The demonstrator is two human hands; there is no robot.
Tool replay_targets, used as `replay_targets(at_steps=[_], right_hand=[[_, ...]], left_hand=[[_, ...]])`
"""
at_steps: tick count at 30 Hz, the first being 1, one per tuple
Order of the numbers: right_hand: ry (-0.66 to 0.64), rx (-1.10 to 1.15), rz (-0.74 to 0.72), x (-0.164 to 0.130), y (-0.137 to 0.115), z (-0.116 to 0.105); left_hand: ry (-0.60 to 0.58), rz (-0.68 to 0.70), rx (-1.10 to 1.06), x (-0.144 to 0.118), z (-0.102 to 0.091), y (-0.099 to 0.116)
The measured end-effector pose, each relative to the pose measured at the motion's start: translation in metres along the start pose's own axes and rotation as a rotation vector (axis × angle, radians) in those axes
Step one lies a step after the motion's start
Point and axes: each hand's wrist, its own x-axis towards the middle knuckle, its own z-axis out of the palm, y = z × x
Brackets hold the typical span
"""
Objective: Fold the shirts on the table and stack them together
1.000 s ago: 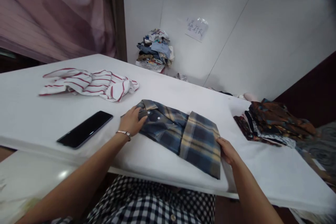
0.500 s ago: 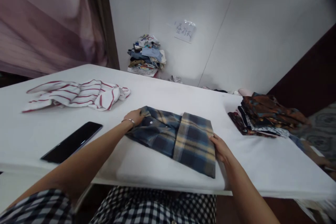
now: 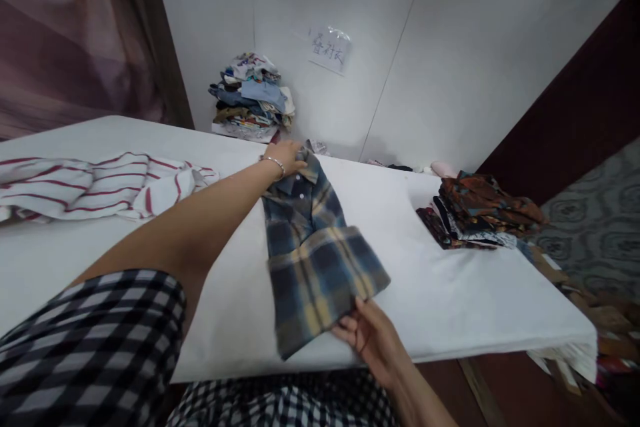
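A folded plaid shirt (image 3: 315,273) in blue, grey and yellow lies lengthwise in front of me, its collar pointing away and its hem folded up over the lower part. My left hand (image 3: 284,159), with a bracelet at the wrist, grips the shirt at the collar end. At the near folded edge my right hand (image 3: 367,333) pinches the shirt, thumb on top and fingers underneath. That near edge looks slightly lifted off the white table (image 3: 425,300).
A crumpled white shirt with red stripes (image 3: 110,187) lies on the left. To the right sits a stack of folded dark clothes (image 3: 480,210). A tall clothes pile (image 3: 253,97) stands at the back wall, beneath a handwritten sign (image 3: 330,50).
The plaid shirt has turned from lying sideways to pointing away from me. My left hand moved forward with the collar; my right hand came nearer with the hem. The view shifted right.
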Motion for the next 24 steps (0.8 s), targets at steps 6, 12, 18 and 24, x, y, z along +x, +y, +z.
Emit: replay_targets(at_steps=[6, 12, 18, 24], right_hand=[[0.025, -0.568, -0.11, -0.025, -0.009, -0.052], [0.017, -1.387, -0.828, 0.004, -0.047, -0.095], [-0.154, -1.525, -0.832, 0.075, -0.057, -0.092], [-0.227, -1.288, -0.858, 0.056, -0.08, -0.075]], left_hand=[[-0.092, 0.358, -0.352, -0.108, 0.032, 0.018], [-0.074, 0.44, -0.496, -0.277, 0.054, 0.028], [-0.18, 0.402, -0.358, -0.328, 0.076, 0.056], [-0.299, 0.363, -0.4, -0.312, 0.067, 0.054]])
